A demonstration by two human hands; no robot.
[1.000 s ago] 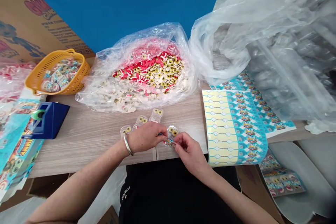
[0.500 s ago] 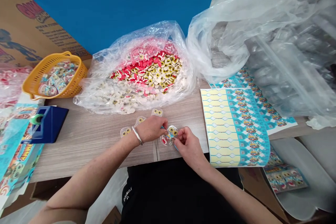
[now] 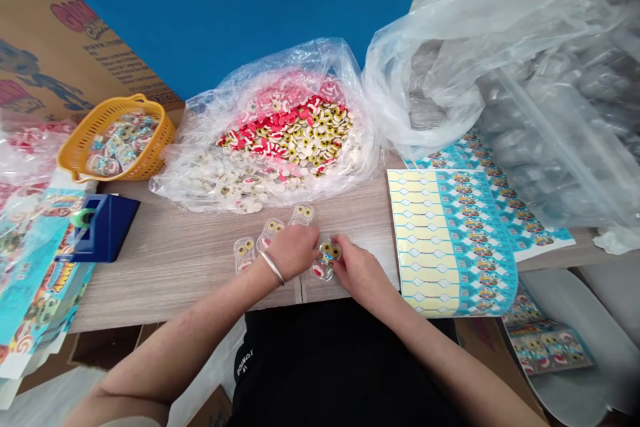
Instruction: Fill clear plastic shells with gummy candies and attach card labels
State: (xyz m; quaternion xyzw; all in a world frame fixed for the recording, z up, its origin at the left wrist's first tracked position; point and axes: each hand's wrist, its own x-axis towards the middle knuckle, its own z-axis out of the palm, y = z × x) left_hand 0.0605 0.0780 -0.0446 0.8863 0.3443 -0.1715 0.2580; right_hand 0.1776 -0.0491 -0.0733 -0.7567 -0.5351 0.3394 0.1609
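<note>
Right hand (image 3: 364, 272) shifted against pack (image 3: 327, 259); carton (image 3: 55, 53) reads "GUM…"

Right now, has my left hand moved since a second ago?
Yes: your left hand has shifted to the right; its bracelet sits nearer the tabletop seam than before.

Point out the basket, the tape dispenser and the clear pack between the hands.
Basket (image 3: 156, 155): head view, on its right wall.
Tape dispenser (image 3: 113, 230): head view, on its blue body.
Clear pack (image 3: 327, 257): head view, on its printed middle.
</note>
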